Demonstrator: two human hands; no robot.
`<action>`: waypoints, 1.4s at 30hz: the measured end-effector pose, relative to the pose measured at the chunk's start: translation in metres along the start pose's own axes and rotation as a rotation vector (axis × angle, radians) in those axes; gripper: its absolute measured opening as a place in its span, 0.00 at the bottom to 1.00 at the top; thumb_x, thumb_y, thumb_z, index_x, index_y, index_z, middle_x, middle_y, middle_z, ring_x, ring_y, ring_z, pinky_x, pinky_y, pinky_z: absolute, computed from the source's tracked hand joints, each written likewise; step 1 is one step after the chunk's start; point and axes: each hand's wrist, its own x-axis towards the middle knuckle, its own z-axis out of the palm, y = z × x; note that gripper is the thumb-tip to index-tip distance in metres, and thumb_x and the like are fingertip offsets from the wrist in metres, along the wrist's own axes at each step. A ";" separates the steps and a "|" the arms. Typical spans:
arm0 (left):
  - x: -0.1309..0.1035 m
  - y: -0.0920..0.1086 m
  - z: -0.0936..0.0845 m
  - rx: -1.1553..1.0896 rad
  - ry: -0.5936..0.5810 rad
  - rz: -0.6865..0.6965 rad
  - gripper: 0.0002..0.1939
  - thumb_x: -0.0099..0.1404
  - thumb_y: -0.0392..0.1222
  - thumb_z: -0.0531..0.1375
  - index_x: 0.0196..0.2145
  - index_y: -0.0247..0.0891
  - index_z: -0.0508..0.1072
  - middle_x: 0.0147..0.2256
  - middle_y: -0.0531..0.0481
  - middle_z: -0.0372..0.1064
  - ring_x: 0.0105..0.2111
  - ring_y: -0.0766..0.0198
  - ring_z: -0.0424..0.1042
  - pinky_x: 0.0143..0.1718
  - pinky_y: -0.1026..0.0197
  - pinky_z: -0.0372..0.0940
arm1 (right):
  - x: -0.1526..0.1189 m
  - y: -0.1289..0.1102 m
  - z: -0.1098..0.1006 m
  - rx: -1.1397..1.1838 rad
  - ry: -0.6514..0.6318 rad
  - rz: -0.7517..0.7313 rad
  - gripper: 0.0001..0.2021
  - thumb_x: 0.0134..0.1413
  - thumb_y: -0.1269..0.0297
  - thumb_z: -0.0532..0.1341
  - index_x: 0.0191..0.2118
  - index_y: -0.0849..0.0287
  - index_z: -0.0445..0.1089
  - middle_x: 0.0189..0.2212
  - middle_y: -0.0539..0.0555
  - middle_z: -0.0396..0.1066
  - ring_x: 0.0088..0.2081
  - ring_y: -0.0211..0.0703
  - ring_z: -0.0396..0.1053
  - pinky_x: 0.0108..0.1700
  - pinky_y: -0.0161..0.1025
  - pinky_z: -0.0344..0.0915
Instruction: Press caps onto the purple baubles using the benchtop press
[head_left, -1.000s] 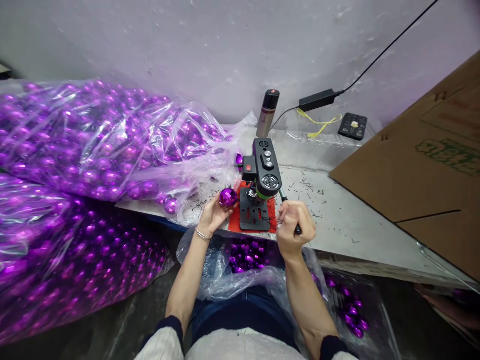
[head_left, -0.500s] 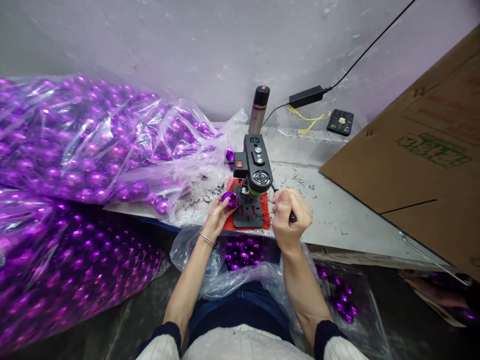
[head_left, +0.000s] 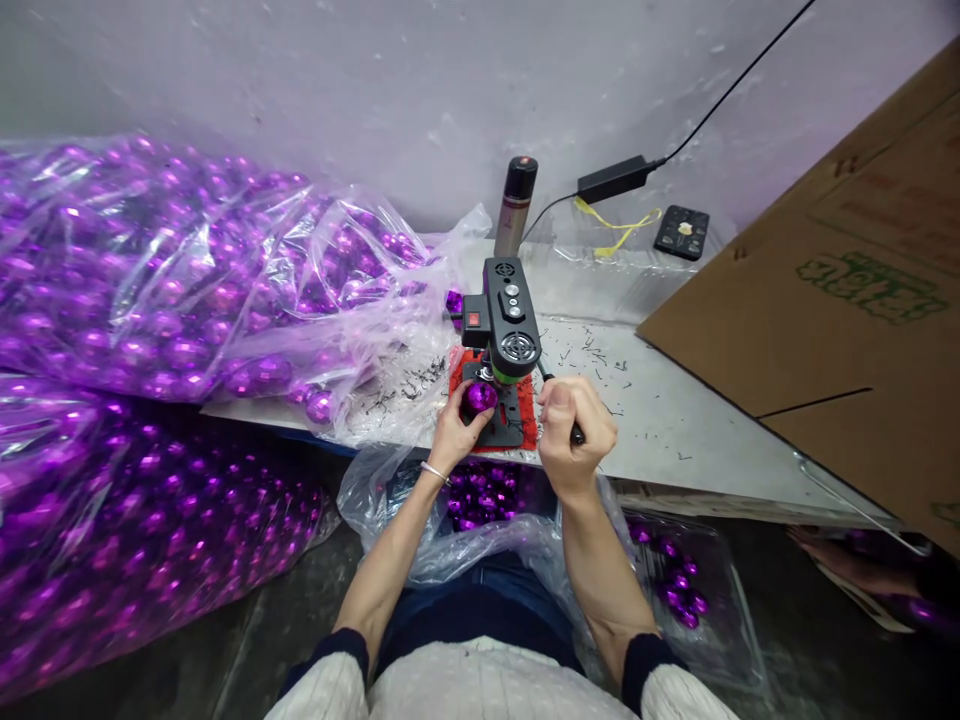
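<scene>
Between the thumb and fingers of my left hand (head_left: 456, 430) is a shiny purple bauble (head_left: 480, 398), held over the slotted black base plate (head_left: 504, 432) of a small bench press. The black press head (head_left: 513, 315), with round grilles and a red switch, overhangs the plate just behind the bauble. My right hand (head_left: 576, 430) is closed round the press's black lever handle (head_left: 577, 436), right of the head. A red mat (head_left: 529, 412) lies under the base. Whether the bauble touches the plate is hidden.
Big clear bags of purple baubles (head_left: 150, 270) fill the left side. Below the table edge, an open bag holds more baubles (head_left: 484, 492). Dark scraps litter the white tabletop (head_left: 652, 420). A spray can (head_left: 516, 205) stands behind the press; a cardboard box (head_left: 832, 300) leans in from the right.
My left hand has carried the bauble rightward, from the left edge of the base plate to over it, under the front of the head. My right hand keeps its grip on the lever handle.
</scene>
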 end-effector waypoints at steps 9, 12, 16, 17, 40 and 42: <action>0.010 -0.011 0.006 0.210 -0.093 0.284 0.35 0.56 0.51 0.74 0.58 0.41 0.73 0.57 0.39 0.73 0.60 0.45 0.71 0.65 0.42 0.62 | -0.005 0.001 -0.001 -0.025 -0.006 -0.002 0.15 0.67 0.71 0.54 0.27 0.55 0.63 0.25 0.49 0.68 0.29 0.36 0.67 0.33 0.38 0.63; 0.011 -0.015 0.007 0.249 -0.098 0.325 0.36 0.55 0.53 0.74 0.59 0.41 0.73 0.58 0.38 0.73 0.60 0.45 0.71 0.65 0.41 0.62 | -0.007 0.003 -0.001 -0.023 -0.004 -0.014 0.14 0.67 0.71 0.54 0.27 0.56 0.64 0.25 0.49 0.68 0.29 0.37 0.68 0.33 0.38 0.63; 0.010 -0.018 0.006 0.259 -0.114 0.328 0.36 0.57 0.54 0.73 0.60 0.42 0.73 0.58 0.38 0.73 0.61 0.45 0.71 0.66 0.40 0.60 | -0.016 0.008 0.000 -0.021 0.009 -0.018 0.14 0.66 0.71 0.54 0.28 0.55 0.65 0.25 0.49 0.69 0.29 0.38 0.68 0.32 0.38 0.63; 0.009 -0.018 0.005 0.254 -0.116 0.328 0.36 0.57 0.54 0.73 0.60 0.42 0.73 0.59 0.38 0.73 0.61 0.45 0.71 0.66 0.40 0.60 | -0.019 0.010 0.000 -0.018 0.015 -0.017 0.14 0.66 0.71 0.54 0.28 0.55 0.65 0.25 0.49 0.68 0.29 0.38 0.68 0.32 0.39 0.64; 0.006 -0.018 0.006 0.283 -0.120 0.306 0.35 0.58 0.51 0.74 0.60 0.42 0.73 0.58 0.39 0.73 0.61 0.46 0.71 0.68 0.39 0.59 | -0.073 0.047 0.020 0.055 0.118 -0.073 0.15 0.70 0.61 0.50 0.29 0.54 0.60 0.28 0.49 0.65 0.26 0.37 0.66 0.26 0.38 0.69; 0.006 -0.020 0.006 0.305 -0.114 0.319 0.35 0.58 0.50 0.74 0.60 0.42 0.72 0.58 0.39 0.73 0.61 0.46 0.71 0.67 0.39 0.59 | -0.074 0.048 0.021 0.081 0.131 -0.074 0.15 0.71 0.61 0.49 0.30 0.54 0.61 0.28 0.49 0.65 0.26 0.37 0.67 0.26 0.39 0.70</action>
